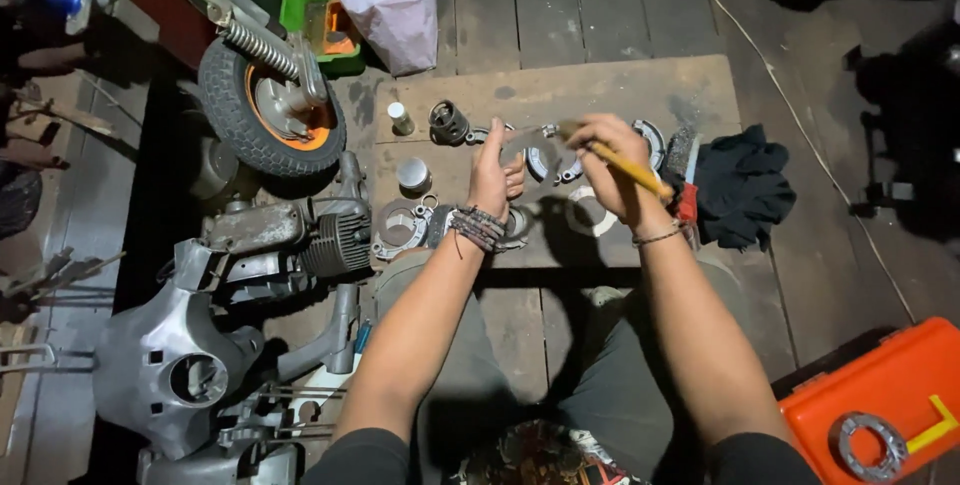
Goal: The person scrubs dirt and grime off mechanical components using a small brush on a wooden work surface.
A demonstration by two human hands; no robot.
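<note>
Brush (628, 169), yellow handle, gripped in closed right hand (612, 167) above board (690, 85), bristle end toward 10 o'clock. Left hand (493, 171) at 9 o'clock of it, raised, fingers curled around a small part, too blurred to identify. Metal rings (400, 228) lying on board. Dark rag (742, 188) at 3 o'clock. Wheel (268, 110) at 10 o'clock. Orange case (880, 385) at 4 o'clock.

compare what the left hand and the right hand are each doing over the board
The right hand is closed in a grip round a yellow-handled tool, while the left hand is upright, fingers mostly straight, at a blurred metal part; its hold on it is unclear. The left wrist wears a thick stack of dark bracelets; the right wrist wears one thin bracelet. Both hands hover close together above the wooden board.
</note>
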